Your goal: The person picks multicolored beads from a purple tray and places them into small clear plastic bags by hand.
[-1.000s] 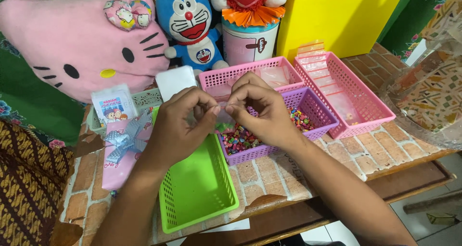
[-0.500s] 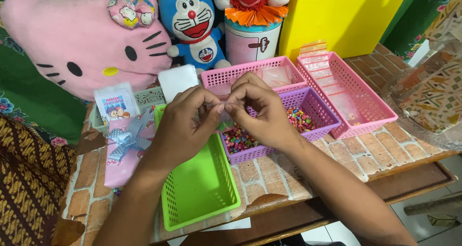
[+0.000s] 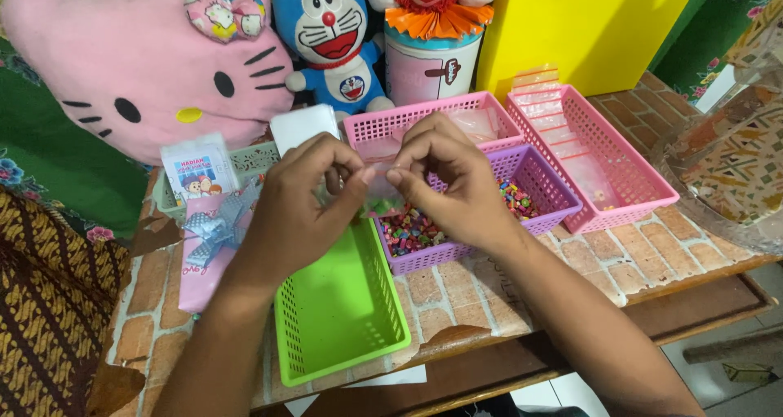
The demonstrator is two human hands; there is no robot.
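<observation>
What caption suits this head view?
Both hands, left hand and right hand, pinch a small clear bag over a purple basket of beads.

Hands hide most of the small bag [image 3: 382, 195].

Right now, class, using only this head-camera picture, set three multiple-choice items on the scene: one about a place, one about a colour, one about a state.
1. Where does the green basket lie?
A. On top of the yellow box
B. On the brick-patterned table top, in front of the left hand
C. Inside the long pink basket

2. What colour is the basket that holds the small mixed-colour pieces?
A. Purple
B. Yellow
C. Blue

3. How do the two hands stand?
A. Both flat on the table
B. Left hand and right hand raised, fingers pinched together on a small clear bag
C. One hand out of view

Answers: 1 B, it sits at the near table edge below the left hand. 2 A, its mesh walls are purple. 3 B, thumbs and forefingers of both hands meet on the bag above the baskets.
</observation>
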